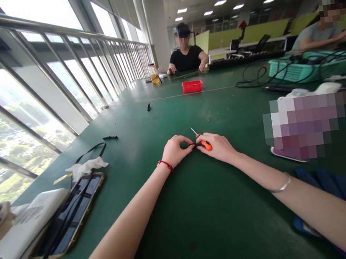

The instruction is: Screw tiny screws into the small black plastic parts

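Observation:
Both my hands meet on the green table [202, 210], fingertips nearly touching. My right hand [217, 146] is closed around a small orange-handled screwdriver [205, 143], its metal tip pointing up and left. My left hand [175, 150], with a red bracelet on the wrist, pinches a small black part [194, 144] between thumb and fingers, right against the screwdriver. The part is too small to make out further.
A phone [72, 213], a white case, a black strap and crumpled tissue [86, 167] lie at the left. A red tray [192, 86] sits farther back, with small black parts [110, 137] nearby. A person sits at the far end, another at right. Cables and a teal basket [304, 69] fill the right side.

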